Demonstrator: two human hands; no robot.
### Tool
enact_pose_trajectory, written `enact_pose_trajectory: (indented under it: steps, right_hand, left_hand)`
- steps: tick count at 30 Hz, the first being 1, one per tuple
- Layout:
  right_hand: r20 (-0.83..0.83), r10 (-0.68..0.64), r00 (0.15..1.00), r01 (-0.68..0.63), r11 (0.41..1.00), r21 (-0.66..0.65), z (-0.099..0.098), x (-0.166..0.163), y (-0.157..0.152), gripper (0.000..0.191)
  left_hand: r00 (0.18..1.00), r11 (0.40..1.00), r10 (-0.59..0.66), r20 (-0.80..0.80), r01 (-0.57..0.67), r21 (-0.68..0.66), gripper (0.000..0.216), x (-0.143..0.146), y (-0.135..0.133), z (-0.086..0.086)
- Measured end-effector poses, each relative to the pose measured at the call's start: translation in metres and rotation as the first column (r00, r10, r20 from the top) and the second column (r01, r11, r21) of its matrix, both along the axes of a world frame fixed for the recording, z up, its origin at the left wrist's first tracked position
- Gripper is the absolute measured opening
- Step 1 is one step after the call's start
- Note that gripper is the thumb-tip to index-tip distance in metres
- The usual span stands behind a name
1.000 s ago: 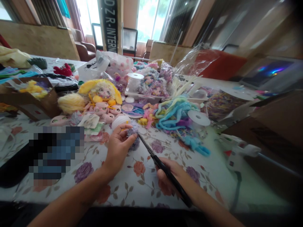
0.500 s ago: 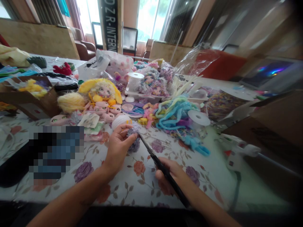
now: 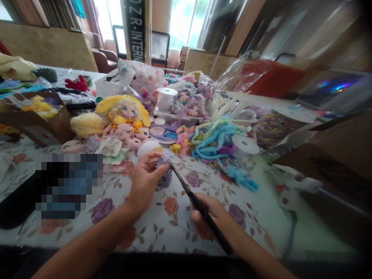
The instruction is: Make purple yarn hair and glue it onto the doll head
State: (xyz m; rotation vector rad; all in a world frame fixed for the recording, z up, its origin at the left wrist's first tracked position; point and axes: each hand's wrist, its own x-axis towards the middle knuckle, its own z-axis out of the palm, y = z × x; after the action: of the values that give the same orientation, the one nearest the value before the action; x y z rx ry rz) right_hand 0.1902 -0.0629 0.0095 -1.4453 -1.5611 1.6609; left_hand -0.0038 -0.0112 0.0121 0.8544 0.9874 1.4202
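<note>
My left hand is closed around a fluffy lilac yarn bundle, its thumb pressed on the front. Just behind the fingers rests a white round piece with yellow marks. In my right hand is a long black-handled tool with a slim metal tip; its exact kind is not clear. The tip touches or nearly touches the yarn beside my left thumb. Beyond my hands lie doll faces, a doll with yellow bunny ears and blue fuzzy strands.
At the right, a white glue gun lies beside a cardboard box. A white spool sits near the strands. Another cardboard box stands at the left, behind a blurred-out dark object. Flowered cloth covers the table.
The view has shifted very slightly. Both hands, the yarn bundle and the tool keep nearly the same positions.
</note>
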Motion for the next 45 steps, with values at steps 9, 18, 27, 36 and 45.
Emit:
enact_pose_trajectory:
  steps: [9, 18, 27, 36, 45]
  right_hand:
    - [0.016, 0.022, 1.0, -0.023, 1.0, 0.009, 0.008, -0.002, 0.0, 0.041]
    - [-0.089, -0.006, 0.996, 0.004, 1.0, -0.02, -0.021, 0.006, 0.0, 0.039]
    - [-0.072, -0.047, 0.996, 0.042, 0.997, -0.07, -0.04, 0.01, 0.003, 0.043]
    - [-0.033, 0.045, 0.998, -0.045, 0.999, 0.004, -0.003, 0.005, 0.0, 0.051]
    - [-0.075, 0.033, 0.997, -0.031, 0.999, 0.023, -0.006, 0.004, 0.0, 0.06]
  left_hand:
    - [1.0, 1.0, 0.016, -0.008, -0.016, -0.013, 0.035, 0.001, -0.001, 0.001]
    - [1.0, 1.0, 0.018, 0.001, -0.018, -0.016, 0.034, 0.0, -0.001, 0.001]
    - [1.0, 1.0, 0.009, 0.014, -0.009, -0.006, 0.033, 0.0, -0.001, 0.003]
    - [0.999, 1.0, -0.006, 0.038, 0.005, 0.011, 0.032, -0.001, -0.002, 0.005]
    - [0.999, 1.0, -0.017, 0.031, 0.017, 0.003, 0.033, -0.001, -0.002, 0.005]
